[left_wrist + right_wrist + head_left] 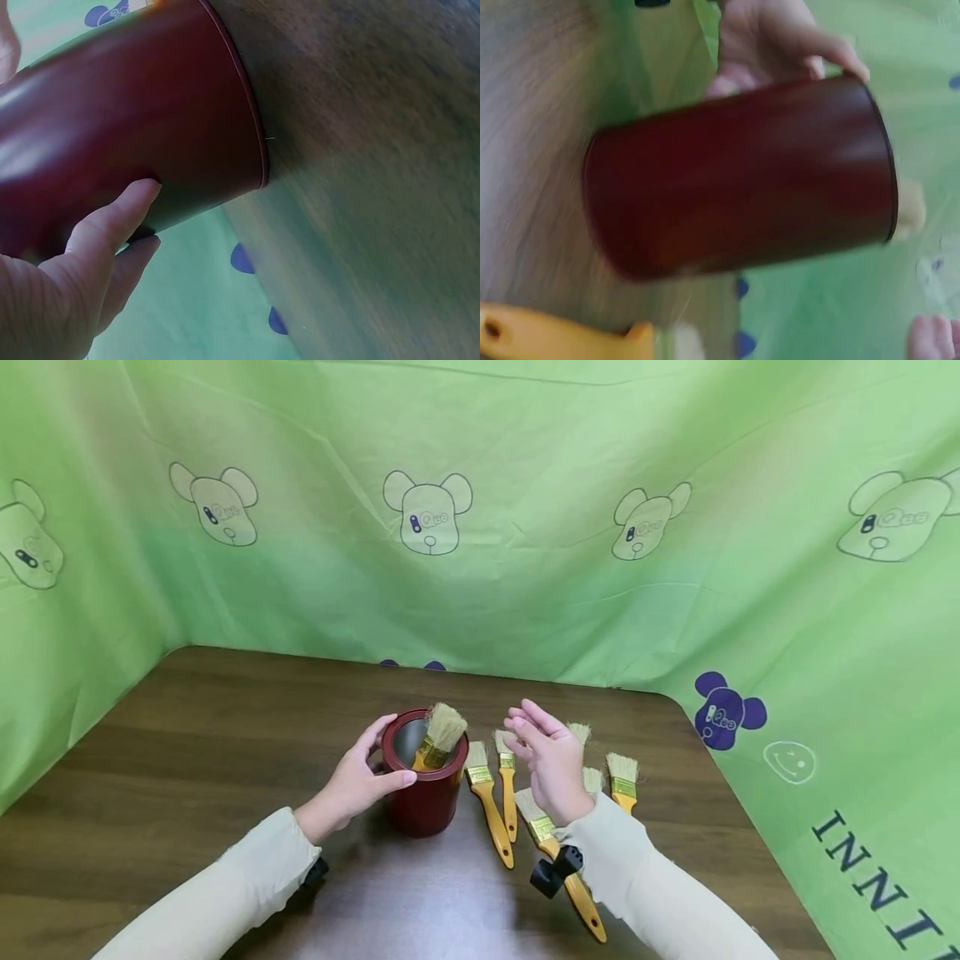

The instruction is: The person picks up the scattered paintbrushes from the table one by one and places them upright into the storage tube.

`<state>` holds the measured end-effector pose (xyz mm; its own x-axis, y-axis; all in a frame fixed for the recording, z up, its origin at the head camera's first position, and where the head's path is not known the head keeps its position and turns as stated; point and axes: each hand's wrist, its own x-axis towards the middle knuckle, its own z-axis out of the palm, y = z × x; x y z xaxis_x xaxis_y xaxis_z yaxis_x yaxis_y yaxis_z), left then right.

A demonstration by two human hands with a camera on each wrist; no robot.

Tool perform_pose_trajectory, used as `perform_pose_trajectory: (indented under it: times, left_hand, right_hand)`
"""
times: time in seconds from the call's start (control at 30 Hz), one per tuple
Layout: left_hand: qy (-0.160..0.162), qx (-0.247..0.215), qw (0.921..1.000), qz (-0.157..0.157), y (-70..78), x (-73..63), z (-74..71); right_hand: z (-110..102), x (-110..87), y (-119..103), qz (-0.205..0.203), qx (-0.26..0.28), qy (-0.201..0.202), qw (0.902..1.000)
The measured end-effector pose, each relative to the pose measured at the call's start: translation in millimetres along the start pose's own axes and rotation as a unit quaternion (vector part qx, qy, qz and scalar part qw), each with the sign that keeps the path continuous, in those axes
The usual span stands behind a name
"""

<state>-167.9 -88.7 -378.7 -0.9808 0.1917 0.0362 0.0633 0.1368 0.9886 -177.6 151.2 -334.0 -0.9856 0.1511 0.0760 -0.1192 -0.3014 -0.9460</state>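
A dark red cylindrical container (pixel 423 808) stands upright on the table, a paintbrush (pixel 445 729) leaning in it with its pale bristles above the rim. My left hand (pixel 352 791) holds the container from the left, thumb across the near rim and fingers along the side. In the left wrist view, fingertips (pixel 139 196) lie against the glossy wall. To the right, my right hand (pixel 553 768) hovers above the loose brushes, fingers extended and holding nothing. Two paintbrushes with yellow handles, a wider one (pixel 491 814) and a narrower one (pixel 508 797), lie between the container and that hand.
Another paintbrush (pixel 581 897) lies under my right wrist. More brushes, one of them farther right (pixel 622 781), are partly hidden behind the right hand and sleeve. A green cloth (pixel 525 618) with bear prints surrounds the back and sides of the brown wooden table (pixel 247 735).
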Motion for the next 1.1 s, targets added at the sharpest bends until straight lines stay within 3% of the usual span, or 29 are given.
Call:
perform_pose_trajectory:
  times: [0.13,0.23,0.3,0.43,0.53,0.77,1.1]
  left_hand:
    - [-0.004,-0.003,1.0000,-0.003,-2.0,-0.1,0.0]
    - [-0.007,-0.009,0.9999,-0.009,-2.9,-0.7,0.6]
    - [-0.007,-0.010,0.9999,-0.012,-2.6,-0.9,0.5]
    - [-0.007,-0.012,0.9999,-0.008,-0.7,-0.4,-0.4]
    - [-0.008,-0.011,0.9999,-0.005,0.5,-0.3,-1.4]
    - [-0.003,-0.006,1.0000,0.000,1.2,-0.1,-2.8]
    - [-0.007,0.002,0.9999,-0.009,0.6,0.8,-2.8]
  right_hand:
    - [-19.7,4.2,2.8,0.028,-0.051,0.022,0.9981]
    - [-39.4,7.9,4.5,0.062,-0.124,0.013,0.9903]
    - [-57.4,12.3,5.1,0.077,-0.187,-0.017,0.9793]
    - [-103.4,24.9,5.2,0.088,-0.302,-0.083,0.9456]
    - [-138.1,32.8,4.1,0.102,-0.347,-0.095,0.9274]
    - [-187.8,37.9,-0.2,0.138,-0.377,-0.036,0.9153]
    - [-205.0,32.7,-0.2,0.206,-0.393,-0.003,0.8960]
